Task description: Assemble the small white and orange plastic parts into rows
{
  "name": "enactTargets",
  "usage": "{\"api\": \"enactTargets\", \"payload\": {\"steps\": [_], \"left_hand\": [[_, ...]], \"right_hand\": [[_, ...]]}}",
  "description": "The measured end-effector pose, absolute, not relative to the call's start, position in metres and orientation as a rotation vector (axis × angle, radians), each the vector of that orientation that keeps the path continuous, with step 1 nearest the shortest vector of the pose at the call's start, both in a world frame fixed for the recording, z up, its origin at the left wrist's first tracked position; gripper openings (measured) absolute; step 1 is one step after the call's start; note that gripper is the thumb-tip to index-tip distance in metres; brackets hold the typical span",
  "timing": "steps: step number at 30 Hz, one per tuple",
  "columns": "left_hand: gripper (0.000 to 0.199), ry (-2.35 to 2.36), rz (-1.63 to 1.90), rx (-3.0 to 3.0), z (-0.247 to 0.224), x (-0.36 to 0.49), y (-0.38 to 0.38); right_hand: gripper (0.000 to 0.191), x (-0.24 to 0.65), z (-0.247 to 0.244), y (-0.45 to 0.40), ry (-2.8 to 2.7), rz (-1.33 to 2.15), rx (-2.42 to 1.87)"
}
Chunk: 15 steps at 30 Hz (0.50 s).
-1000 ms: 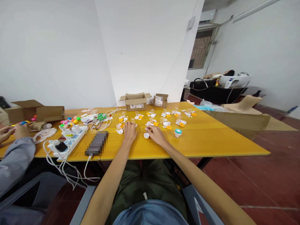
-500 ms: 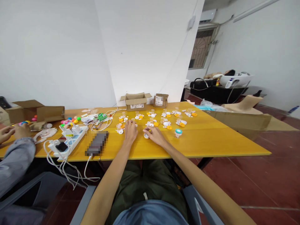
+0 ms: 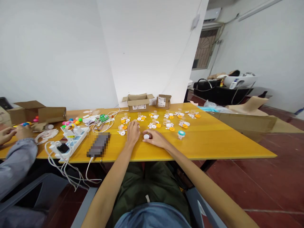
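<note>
On the yellow table, the right hand curled thumb and fingers around a round white piece; no long axis was evident. The left hand, apart, sat just left of the piece, fingers bent down, grip hidden. Orange and white parts lay beyond; the near edge lay bodyward; tabletop extended rightward past a teal-lidded cup.

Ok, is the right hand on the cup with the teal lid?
No, the right hand curls round a small white piece, and that cup stands apart on the table.
</note>
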<state>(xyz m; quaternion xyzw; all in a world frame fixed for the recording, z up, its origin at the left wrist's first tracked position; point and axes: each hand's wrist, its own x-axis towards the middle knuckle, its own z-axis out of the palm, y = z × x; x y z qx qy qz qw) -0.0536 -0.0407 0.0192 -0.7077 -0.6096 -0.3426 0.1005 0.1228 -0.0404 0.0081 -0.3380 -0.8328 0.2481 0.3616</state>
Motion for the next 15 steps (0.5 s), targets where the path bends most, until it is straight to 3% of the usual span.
{"api": "enactTargets", "payload": {"steps": [15], "left_hand": [[0.024, -1.728, -1.097, -2.425, 0.020, -0.047, -0.045]], "right_hand": [[0.016, 0.124, -0.005, -0.024, -1.881, 0.626, -0.898]]}}
